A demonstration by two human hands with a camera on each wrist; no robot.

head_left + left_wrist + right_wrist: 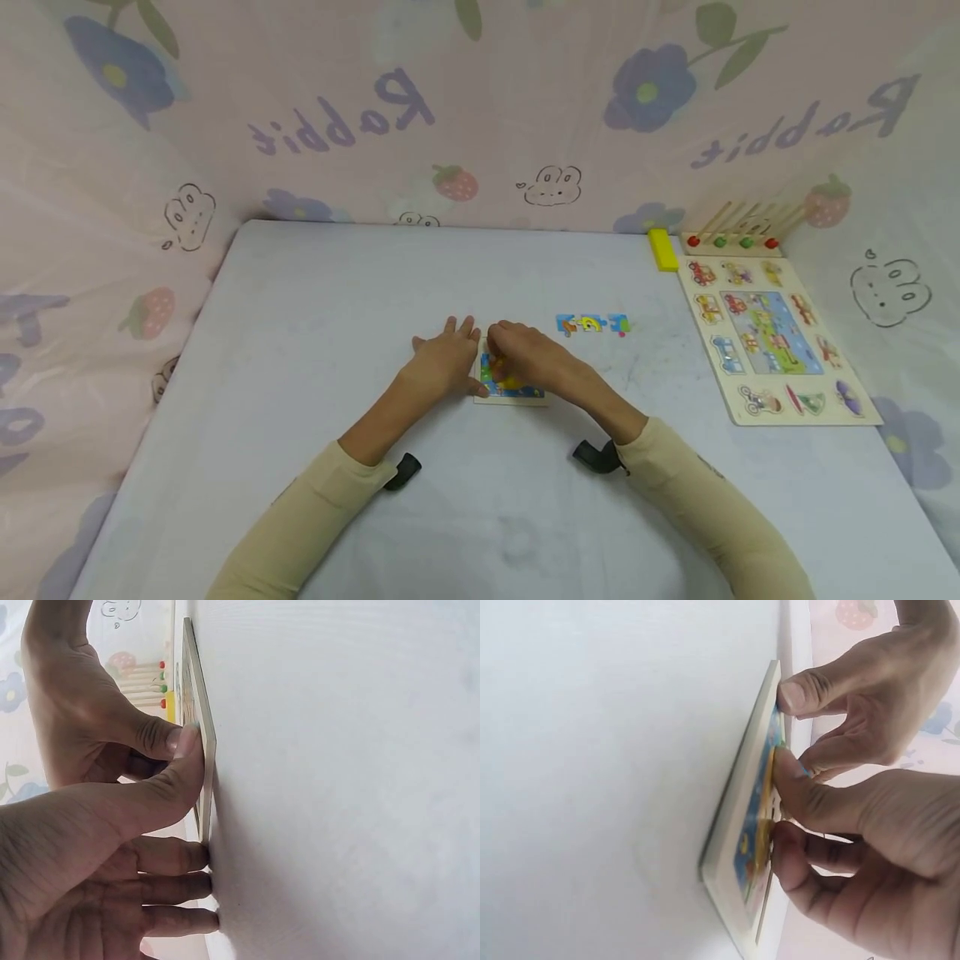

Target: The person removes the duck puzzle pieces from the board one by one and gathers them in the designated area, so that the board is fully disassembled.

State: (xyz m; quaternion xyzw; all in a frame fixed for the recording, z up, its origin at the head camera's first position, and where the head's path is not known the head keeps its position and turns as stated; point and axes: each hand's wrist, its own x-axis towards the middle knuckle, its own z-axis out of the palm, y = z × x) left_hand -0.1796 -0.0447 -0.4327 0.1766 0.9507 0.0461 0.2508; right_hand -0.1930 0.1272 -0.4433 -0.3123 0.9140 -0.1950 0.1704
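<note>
A small jigsaw board [512,401] with a pale frame and a blue and yellow picture lies flat on the white table. My left hand [444,360] rests along its left side, fingers mostly straight; in the right wrist view its thumb [795,696] presses on the frame. Over the board, my right hand [528,354] has its fingers curled, pinching a small puzzle piece [804,769] of which only a blue edge shows past the thumb. Much of the picture is hidden under this hand. A short row of joined puzzle pieces [591,323] lies right of the board.
On the right lies a large wooden picture board [712,367] with vehicle pieces. Behind it stands a wooden rack [735,243] with rods and red and green beads, beside a yellow block [663,250]. Black curved wrist mounts [596,457] sit under the sleeves. Patterned cloth [495,108] encloses the table.
</note>
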